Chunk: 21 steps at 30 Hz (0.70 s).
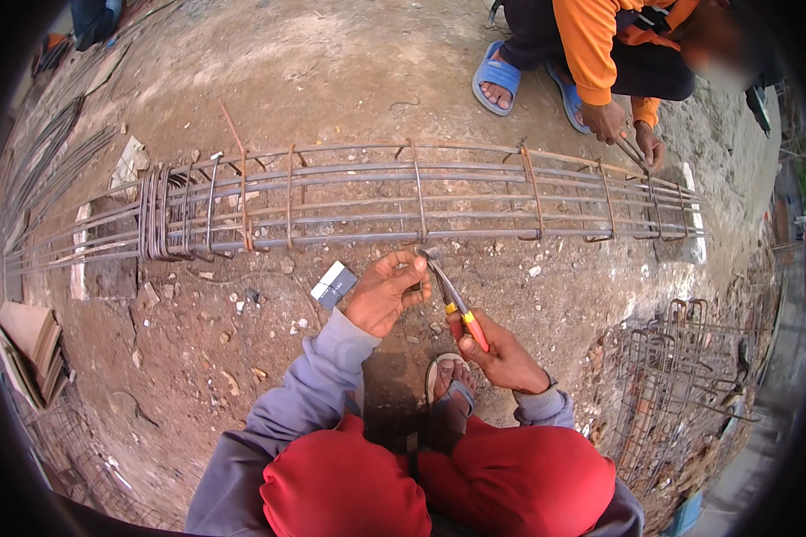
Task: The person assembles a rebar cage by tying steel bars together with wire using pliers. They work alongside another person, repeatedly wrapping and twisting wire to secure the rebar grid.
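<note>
A long rebar cage [349, 239] lies across the ground in front of me, its stirrups spaced along the bars and several bunched at the left end. My right hand [510, 360] is wrapped round the red and yellow handles of a pair of pliers [448, 287]. The jaws reach up and left to just below the cage's near bar. Beside those jaws my left hand [383, 294] is closed, thumb and fingertips pinched together. What it pinches, if anything, is too small to make out.
Across the cage, a person in an orange sleeve [585, 54] works at its right end with a hand tool. A grey-and-white box [333, 285] lies left of my left hand. Bent rebar pieces [663, 358] are piled at right, boards [32, 345] at far left. Blocks [107, 277] sit under the cage ends.
</note>
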{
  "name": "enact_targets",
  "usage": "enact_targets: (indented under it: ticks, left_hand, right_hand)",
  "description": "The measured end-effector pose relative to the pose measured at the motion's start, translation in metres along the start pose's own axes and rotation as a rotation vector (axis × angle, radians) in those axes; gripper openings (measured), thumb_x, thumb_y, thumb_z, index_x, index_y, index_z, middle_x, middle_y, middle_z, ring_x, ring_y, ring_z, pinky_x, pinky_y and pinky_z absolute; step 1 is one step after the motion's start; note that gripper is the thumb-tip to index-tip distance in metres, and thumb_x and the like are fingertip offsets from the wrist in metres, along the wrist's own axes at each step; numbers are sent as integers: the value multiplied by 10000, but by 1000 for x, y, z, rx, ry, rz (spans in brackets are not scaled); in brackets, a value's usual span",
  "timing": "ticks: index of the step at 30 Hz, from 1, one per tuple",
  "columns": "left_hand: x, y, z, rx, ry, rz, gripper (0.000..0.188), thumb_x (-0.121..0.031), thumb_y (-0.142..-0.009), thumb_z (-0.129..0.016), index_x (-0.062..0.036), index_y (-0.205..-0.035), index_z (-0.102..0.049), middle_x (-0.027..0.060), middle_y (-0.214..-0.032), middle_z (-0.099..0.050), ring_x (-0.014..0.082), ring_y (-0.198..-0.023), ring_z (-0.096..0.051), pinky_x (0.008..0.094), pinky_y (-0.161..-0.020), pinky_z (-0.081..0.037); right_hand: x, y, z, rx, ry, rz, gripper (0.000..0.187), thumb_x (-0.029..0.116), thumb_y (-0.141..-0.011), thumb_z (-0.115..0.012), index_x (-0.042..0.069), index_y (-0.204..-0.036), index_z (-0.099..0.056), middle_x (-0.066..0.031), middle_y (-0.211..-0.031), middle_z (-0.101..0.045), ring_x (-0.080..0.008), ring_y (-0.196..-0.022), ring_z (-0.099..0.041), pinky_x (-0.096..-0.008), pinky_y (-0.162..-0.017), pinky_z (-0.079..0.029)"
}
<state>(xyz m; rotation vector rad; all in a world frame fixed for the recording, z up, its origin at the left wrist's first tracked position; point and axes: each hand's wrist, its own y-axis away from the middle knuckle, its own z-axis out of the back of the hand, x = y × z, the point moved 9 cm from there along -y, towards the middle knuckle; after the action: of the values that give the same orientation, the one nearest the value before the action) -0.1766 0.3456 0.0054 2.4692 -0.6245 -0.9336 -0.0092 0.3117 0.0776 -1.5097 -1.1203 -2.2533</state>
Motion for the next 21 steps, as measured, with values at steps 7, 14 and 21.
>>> enact_targets:
  ticks: [7, 14, 21]
  left_hand:
    - [19, -14, 9, 112, 95, -11, 189, -247, -1064, -579, -62, -1096, -556, 85, -1055, -658, 190, -1021, -676, 304, -880, -598]
    - [11, 11, -52, -12, 97, -343, 388, -340, -1035, -640, -48, -1247, -497, 80, -1038, -668, 183, -1014, -668, 341, -884, -532]
    - [29, -10, -48, 121, 26, -128, 252, -224, -965, -753, -120, -976, -524, -55, -711, -444, 73, -601, -424, 271, -575, -428]
  right_hand:
    - [17, -5, 6, -1, 163, 93, 306, 273, -1029, -618, 29, -1195, -535, -172, -981, -594, -350, -921, -631, -423, -810, -505]
    - [6, -12, -31, -433, 392, 260, 256, 56, -948, -618, -41, -1132, -469, -272, -998, -518, -490, -858, -559, -518, -729, -455]
    - [-32, -15, -53, -216, -390, 151, 397, 113, -1000, -617, -42, -1305, -415, -186, -1194, -571, -301, -1063, -638, -434, -967, -520]
